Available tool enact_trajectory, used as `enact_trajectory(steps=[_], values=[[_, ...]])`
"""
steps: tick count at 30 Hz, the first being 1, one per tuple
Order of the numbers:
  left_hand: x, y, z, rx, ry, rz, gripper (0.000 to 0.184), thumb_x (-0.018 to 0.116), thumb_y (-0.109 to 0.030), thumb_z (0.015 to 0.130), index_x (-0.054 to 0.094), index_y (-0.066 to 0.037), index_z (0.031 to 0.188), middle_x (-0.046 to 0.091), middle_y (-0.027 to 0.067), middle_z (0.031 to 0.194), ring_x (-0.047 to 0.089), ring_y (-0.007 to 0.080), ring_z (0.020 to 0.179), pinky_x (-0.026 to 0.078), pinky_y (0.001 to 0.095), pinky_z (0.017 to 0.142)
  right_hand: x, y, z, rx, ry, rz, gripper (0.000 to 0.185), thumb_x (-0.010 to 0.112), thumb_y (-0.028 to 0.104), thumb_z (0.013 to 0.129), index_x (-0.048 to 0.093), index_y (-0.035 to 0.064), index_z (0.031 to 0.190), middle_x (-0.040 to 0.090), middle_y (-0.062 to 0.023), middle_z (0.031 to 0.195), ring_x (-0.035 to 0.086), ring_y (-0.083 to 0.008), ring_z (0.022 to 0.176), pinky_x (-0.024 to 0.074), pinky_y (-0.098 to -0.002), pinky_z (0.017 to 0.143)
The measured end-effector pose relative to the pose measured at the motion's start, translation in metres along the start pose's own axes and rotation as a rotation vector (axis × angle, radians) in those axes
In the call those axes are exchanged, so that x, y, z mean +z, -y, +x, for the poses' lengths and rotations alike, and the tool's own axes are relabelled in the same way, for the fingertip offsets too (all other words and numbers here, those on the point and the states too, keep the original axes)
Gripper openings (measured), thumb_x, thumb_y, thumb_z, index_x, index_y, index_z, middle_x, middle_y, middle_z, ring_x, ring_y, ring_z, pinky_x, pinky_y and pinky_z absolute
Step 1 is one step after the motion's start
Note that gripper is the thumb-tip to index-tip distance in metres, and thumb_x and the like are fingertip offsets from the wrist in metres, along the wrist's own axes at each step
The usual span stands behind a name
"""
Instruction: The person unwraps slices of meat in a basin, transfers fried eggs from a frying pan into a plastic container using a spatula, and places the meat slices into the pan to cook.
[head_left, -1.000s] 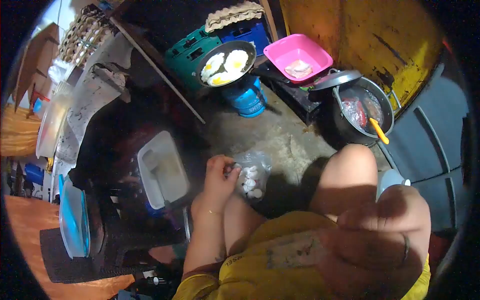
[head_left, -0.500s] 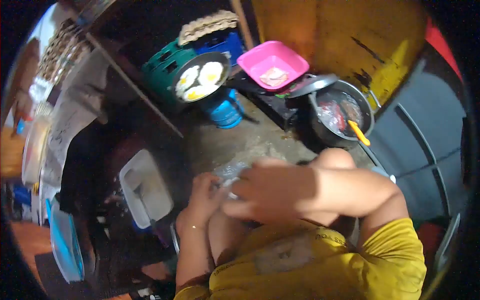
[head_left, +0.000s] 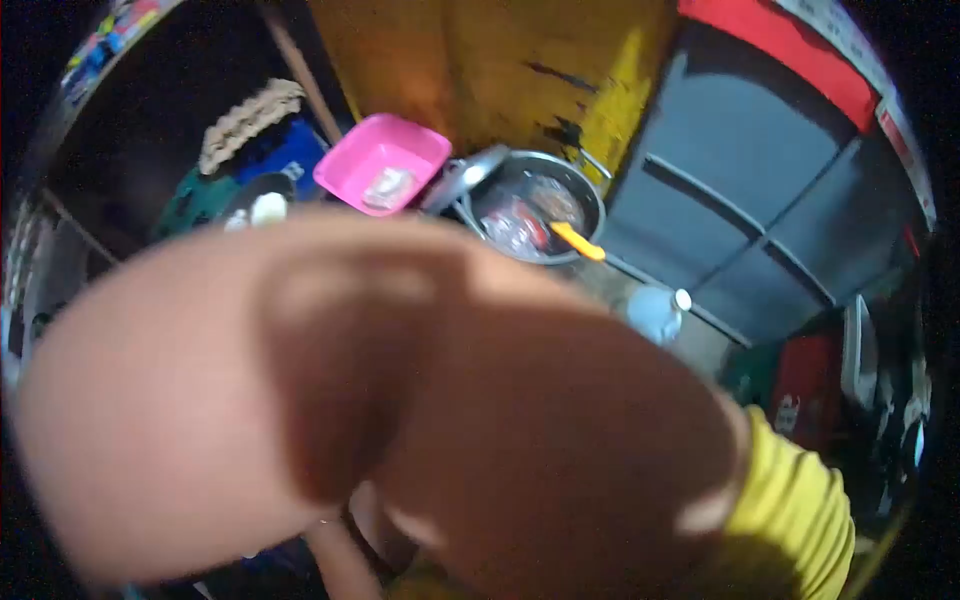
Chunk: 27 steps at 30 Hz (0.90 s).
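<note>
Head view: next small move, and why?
Probably ease the right arm down, out of the camera's line. It spans the middle of the view, large and blurred, and covers much of the frying pan. Neither hand can be made out clearly, so I'd want that sightline back before judging any finer move.

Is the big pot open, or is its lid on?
Open. The lid is tilted at the side of the pot, and you can see inside, where a yellow-orange handle pokes out.

The person's right arm (head_left: pixel 560 400) looms blurred and close across the view, the left forearm (head_left: pixel 342 562) low beneath it.
</note>
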<state>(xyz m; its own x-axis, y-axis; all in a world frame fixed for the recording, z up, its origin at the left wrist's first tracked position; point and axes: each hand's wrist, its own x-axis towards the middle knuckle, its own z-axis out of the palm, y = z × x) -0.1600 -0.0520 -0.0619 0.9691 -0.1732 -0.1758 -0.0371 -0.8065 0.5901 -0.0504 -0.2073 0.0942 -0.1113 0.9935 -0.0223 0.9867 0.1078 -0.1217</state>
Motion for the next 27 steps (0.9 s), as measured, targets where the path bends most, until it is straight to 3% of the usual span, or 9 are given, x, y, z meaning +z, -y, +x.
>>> enact_trajectory(steps=[5,9,11,14,20,27], values=[[0.000,0.008,-0.010,0.070,-0.073,0.030,0.054,0.064,-0.027,0.088,0.047,-0.007,0.135,0.041,0.0184,0.143,0.039,0.0320,0.133,0.032,0.0415,0.111,0.023,-0.004,0.036,0.062,0.155,0.165,0.032,0.069,0.027,0.078,0.069,0.0054,0.101,0.069,-0.0177,0.092,0.067,-0.0340,0.083,0.0528,-0.0429,0.068],[-0.016,-0.006,-0.031,-0.119,-0.019,-0.009,0.051,0.069,-0.021,0.083,0.052,-0.008,0.129,0.046,0.0210,0.135,0.042,0.0358,0.129,0.035,0.0425,0.108,0.044,-0.009,0.042,0.127,0.243,0.287,0.033,0.069,0.029,0.079,0.069,0.0060,0.104,0.069,-0.0176,0.093,0.067,-0.0345,0.085,0.0529,-0.0437,0.072],[-0.014,0.004,-0.040,-0.063,-0.097,0.020,0.048,0.070,-0.020,0.082,0.053,-0.007,0.125,0.047,0.0205,0.132,0.043,0.0356,0.127,0.037,0.0419,0.106,0.063,-0.017,0.030,0.196,0.270,0.336,0.034,0.069,0.030,0.080,0.069,0.0064,0.105,0.069,-0.0176,0.094,0.067,-0.0347,0.086,0.0530,-0.0442,0.074],[-0.009,0.024,-0.043,0.003,-0.158,0.044,0.047,0.072,-0.020,0.080,0.055,-0.007,0.122,0.048,0.0199,0.129,0.046,0.0357,0.123,0.039,0.0407,0.104,0.130,-0.047,0.004,0.382,0.122,0.348,0.042,0.070,0.033,0.079,0.065,0.0082,0.112,0.068,-0.0160,0.105,0.063,-0.0346,0.100,0.0494,-0.0450,0.086],[0.002,0.035,-0.034,-0.026,-0.153,0.014,0.047,0.074,-0.021,0.079,0.056,-0.007,0.119,0.047,0.0192,0.126,0.047,0.0359,0.119,0.040,0.0396,0.103,0.124,-0.048,-0.051,0.620,0.096,0.513,0.052,0.070,0.032,0.079,0.058,0.0092,0.124,0.067,-0.0186,0.108,0.062,-0.0353,0.104,0.0471,-0.0447,0.090],[0.004,0.020,-0.025,-0.048,-0.065,0.049,0.047,0.073,-0.022,0.081,0.055,-0.006,0.122,0.042,0.0209,0.135,0.046,0.0370,0.123,0.041,0.0399,0.103,0.144,-0.041,-0.064,0.612,0.194,0.474,0.057,0.070,0.035,0.080,0.055,0.0096,0.129,0.065,-0.0167,0.115,0.060,-0.0365,0.107,0.0475,-0.0446,0.090]])
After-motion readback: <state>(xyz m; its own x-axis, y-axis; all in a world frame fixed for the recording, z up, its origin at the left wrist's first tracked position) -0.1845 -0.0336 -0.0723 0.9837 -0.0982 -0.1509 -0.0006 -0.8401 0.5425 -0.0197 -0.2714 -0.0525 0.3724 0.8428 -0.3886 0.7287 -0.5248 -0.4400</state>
